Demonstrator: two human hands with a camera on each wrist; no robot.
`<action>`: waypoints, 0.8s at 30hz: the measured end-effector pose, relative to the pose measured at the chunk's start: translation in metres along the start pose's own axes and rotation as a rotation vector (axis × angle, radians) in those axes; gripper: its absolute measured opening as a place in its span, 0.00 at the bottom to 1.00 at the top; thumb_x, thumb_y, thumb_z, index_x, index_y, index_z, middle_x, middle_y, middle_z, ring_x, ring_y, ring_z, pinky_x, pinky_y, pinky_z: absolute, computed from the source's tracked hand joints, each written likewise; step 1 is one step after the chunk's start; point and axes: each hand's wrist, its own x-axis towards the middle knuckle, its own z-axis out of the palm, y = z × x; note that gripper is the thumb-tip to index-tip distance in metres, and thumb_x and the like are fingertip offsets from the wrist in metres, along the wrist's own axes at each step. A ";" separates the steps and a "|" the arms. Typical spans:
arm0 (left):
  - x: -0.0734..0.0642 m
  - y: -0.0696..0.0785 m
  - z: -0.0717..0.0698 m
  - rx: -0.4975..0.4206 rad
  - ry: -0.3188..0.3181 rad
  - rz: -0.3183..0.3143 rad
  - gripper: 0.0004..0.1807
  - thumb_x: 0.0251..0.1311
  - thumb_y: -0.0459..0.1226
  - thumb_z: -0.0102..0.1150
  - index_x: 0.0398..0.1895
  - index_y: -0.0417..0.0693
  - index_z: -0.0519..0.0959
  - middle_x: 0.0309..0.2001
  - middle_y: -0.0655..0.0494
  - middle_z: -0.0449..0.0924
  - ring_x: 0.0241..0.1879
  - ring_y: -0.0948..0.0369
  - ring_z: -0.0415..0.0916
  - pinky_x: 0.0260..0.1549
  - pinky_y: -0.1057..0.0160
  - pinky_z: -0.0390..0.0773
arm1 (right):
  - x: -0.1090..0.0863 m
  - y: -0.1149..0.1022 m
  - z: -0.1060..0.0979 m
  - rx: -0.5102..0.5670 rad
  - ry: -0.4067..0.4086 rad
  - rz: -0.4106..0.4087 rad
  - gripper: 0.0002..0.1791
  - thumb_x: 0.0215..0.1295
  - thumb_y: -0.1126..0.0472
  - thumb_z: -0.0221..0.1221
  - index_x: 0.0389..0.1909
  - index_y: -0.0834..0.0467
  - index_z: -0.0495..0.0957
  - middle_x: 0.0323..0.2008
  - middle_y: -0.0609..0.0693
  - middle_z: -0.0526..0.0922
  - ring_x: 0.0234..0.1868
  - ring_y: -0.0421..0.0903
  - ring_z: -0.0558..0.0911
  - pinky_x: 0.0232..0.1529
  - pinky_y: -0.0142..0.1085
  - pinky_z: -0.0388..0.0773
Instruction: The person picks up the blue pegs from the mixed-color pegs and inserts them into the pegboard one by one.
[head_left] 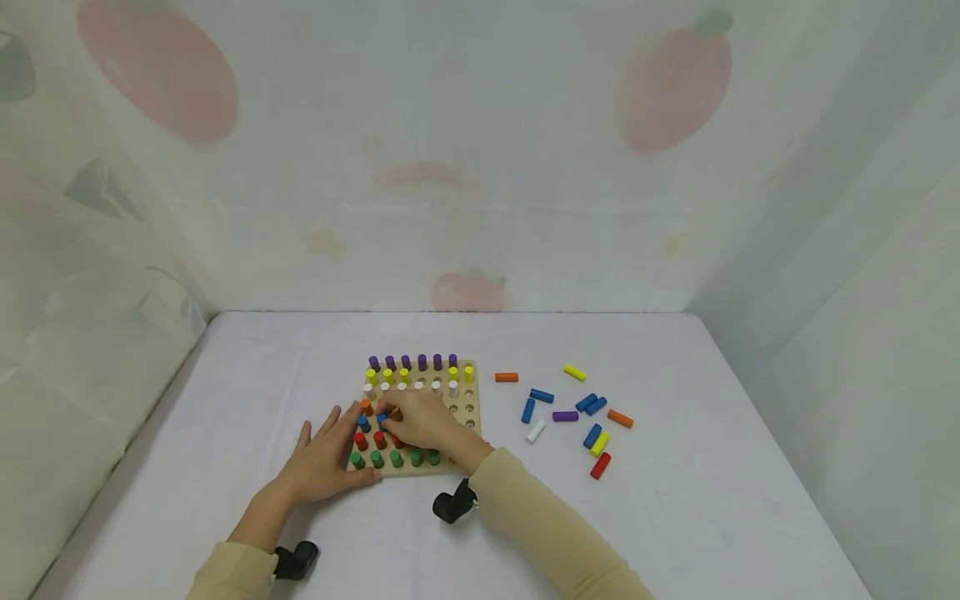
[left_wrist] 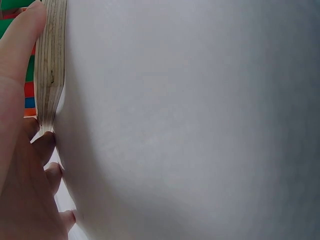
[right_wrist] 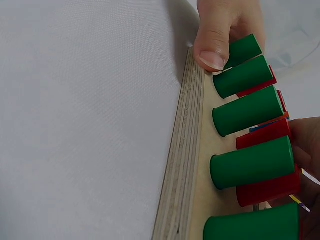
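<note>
A wooden pegboard (head_left: 462, 402) lies on the table with rows of upright pegs in purple, yellow, white, orange, blue, red and green. My left hand (head_left: 322, 462) steadies its near left corner, fingers spread along the left side and thumb (left_wrist: 26, 37) against the front edge. Over the blue row, my right hand (head_left: 426, 421) pinches a blue peg (head_left: 382, 420) just right of another blue peg (head_left: 363, 423). The right hand covers part of the board's middle. Green pegs (right_wrist: 248, 110) along the front edge stand large in the right wrist view.
Loose pegs lie to the right of the board: several blue ones, a purple peg (head_left: 566, 417), a white peg (head_left: 536, 432), a red peg (head_left: 601, 466), plus orange and yellow ones. A white cloth covers the table (head_left: 712, 500), and patterned curtains hang behind and beside it.
</note>
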 end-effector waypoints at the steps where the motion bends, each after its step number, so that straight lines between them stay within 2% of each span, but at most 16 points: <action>1: 0.000 0.000 0.000 -0.001 0.000 0.001 0.62 0.36 0.70 0.60 0.73 0.52 0.46 0.70 0.47 0.54 0.70 0.42 0.44 0.59 0.30 0.35 | 0.000 0.000 0.000 0.001 -0.002 0.002 0.08 0.62 0.57 0.58 0.42 0.49 0.78 0.34 0.38 0.81 0.27 0.27 0.74 0.27 0.17 0.70; 10: 0.000 0.000 -0.001 -0.011 -0.004 -0.003 0.63 0.36 0.69 0.60 0.73 0.51 0.46 0.70 0.46 0.54 0.70 0.41 0.44 0.59 0.30 0.35 | -0.001 -0.002 -0.004 -0.005 -0.023 0.007 0.09 0.63 0.56 0.57 0.43 0.49 0.78 0.36 0.38 0.81 0.29 0.28 0.74 0.30 0.17 0.70; 17: 0.000 0.000 0.000 -0.018 -0.005 -0.001 0.63 0.36 0.69 0.61 0.73 0.51 0.46 0.70 0.46 0.53 0.70 0.42 0.44 0.59 0.29 0.36 | -0.001 -0.002 -0.004 -0.007 -0.042 -0.004 0.12 0.64 0.56 0.57 0.47 0.49 0.77 0.42 0.39 0.82 0.35 0.28 0.76 0.35 0.18 0.71; 24: 0.001 -0.001 0.000 -0.017 -0.002 0.003 0.63 0.36 0.69 0.61 0.73 0.51 0.46 0.70 0.46 0.54 0.70 0.42 0.44 0.59 0.29 0.36 | -0.001 -0.001 -0.004 0.032 -0.036 -0.001 0.12 0.64 0.56 0.56 0.48 0.48 0.77 0.43 0.39 0.82 0.36 0.29 0.77 0.33 0.18 0.71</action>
